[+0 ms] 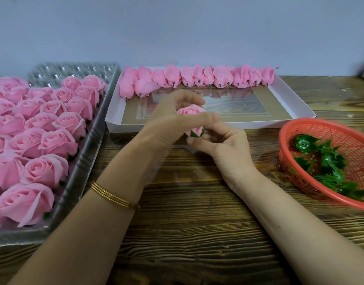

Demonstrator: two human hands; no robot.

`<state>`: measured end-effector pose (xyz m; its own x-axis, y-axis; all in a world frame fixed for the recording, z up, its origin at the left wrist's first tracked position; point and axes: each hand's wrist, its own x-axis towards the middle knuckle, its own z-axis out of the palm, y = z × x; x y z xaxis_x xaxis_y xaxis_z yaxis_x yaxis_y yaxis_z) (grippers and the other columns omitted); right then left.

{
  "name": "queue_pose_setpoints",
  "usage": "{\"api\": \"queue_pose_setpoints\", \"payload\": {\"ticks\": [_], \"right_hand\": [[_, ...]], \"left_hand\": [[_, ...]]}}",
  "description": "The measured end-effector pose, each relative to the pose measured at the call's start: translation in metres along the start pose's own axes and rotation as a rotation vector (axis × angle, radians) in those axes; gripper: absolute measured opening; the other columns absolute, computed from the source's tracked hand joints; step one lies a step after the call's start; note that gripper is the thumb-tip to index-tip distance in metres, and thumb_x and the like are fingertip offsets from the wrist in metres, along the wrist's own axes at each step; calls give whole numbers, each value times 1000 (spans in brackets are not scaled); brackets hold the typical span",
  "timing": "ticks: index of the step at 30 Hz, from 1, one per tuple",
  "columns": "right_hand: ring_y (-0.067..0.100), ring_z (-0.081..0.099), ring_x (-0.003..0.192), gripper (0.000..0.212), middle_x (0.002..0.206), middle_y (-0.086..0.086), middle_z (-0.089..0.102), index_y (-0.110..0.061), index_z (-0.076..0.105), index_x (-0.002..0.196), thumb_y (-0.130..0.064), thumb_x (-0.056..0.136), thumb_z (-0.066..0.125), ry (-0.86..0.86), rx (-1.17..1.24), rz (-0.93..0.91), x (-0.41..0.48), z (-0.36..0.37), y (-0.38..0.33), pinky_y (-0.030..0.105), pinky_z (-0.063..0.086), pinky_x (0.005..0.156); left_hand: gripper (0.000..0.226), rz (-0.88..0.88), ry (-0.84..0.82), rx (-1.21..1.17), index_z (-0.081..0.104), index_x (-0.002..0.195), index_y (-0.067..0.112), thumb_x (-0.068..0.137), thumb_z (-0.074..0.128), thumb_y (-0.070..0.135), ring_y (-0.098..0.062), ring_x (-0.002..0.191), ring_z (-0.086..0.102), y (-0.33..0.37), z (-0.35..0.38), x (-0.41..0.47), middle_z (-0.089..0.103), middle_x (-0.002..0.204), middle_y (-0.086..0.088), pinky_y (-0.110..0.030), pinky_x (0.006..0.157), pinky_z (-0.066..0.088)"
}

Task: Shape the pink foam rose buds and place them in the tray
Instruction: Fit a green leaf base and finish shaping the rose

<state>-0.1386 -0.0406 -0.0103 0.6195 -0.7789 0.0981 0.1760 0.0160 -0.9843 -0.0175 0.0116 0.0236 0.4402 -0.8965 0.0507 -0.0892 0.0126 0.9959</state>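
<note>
Pink foam rose bud (190, 112) between both hands, just in front of white box (115, 125); left hand (172, 118) curled round petals, right hand (224, 145) pinching its green base. Left of box, tray (84, 161) holds shaped roses.

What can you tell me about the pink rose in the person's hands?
The pink rose looks like soft foam, its petals wrapped in a tight spiral, with a green base beneath. It is held above the wooden table, just before the white box. The left hand curls round its petals, partly hiding them; the right hand pinches the green base.
</note>
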Motion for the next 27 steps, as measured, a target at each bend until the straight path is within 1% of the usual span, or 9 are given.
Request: {"api": "queue_pose_setpoints", "payload": {"ticks": [2,4,8,11,13,21,23,25,27], "right_hand": [[22,56,77,29,81,14,66,-3,71,99,14,75,71,-21,-19,-13,0,2,0,28,50,79],[20,55,72,31,73,7,66,-6,71,98,15,75,70,-34,-26,-16,0,2,-1,27,49,77],[14,58,65,27,67,9,64,-7,69,77,19,71,70,-12,-55,-36,-1,2,-1,19,49,66],[15,60,68,24,73,13,66,-3,69,76,21,70,70,-10,-69,-57,-1,1,0,17,50,63],[16,61,71,25,75,14,67,-2,69,78,21,70,70,-14,-81,-72,0,1,1,20,50,66],[13,60,73,23,71,5,68,1,70,82,20,70,71,-10,-93,-86,2,-2,6,23,50,70],[15,65,76,31,77,4,71,-7,73,83,20,69,72,2,-95,-83,1,-2,6,29,53,76],[24,68,87,44,90,12,72,-17,73,90,21,68,71,17,-124,-73,2,-1,6,45,55,88],[26,68,93,52,94,11,73,-21,73,94,24,69,67,22,-126,-47,2,-1,6,56,52,93]], "left_hand": [[46,23,59,159,64,102,25,63,80,45,1,74,62,8,2,0,64,93,6,-14,61,48],[43,69,75,320,60,106,27,73,79,48,6,70,58,13,6,-1,60,93,7,-10,57,46],[38,154,94,740,52,110,33,81,66,55,-7,90,49,15,13,-5,48,86,17,-26,75,36],[38,137,74,902,50,114,32,86,56,58,-23,105,49,14,14,-7,48,101,5,-32,82,32],[34,148,72,977,50,111,29,89,53,55,-26,104,51,12,15,-7,50,107,0,-32,80,31],[16,171,49,996,51,92,25,90,52,41,-22,90,50,10,17,-6,54,94,2,-30,74,30],[16,182,42,998,53,94,23,86,56,36,-21,88,49,10,15,-6,55,94,2,-29,73,29],[19,191,20,1009,54,96,22,81,61,33,-20,87,49,9,13,-6,56,92,3,-29,71,30],[23,194,10,1025,54,95,21,79,64,33,-19,86,49,7,12,-5,57,90,4,-29,71,30]]}}
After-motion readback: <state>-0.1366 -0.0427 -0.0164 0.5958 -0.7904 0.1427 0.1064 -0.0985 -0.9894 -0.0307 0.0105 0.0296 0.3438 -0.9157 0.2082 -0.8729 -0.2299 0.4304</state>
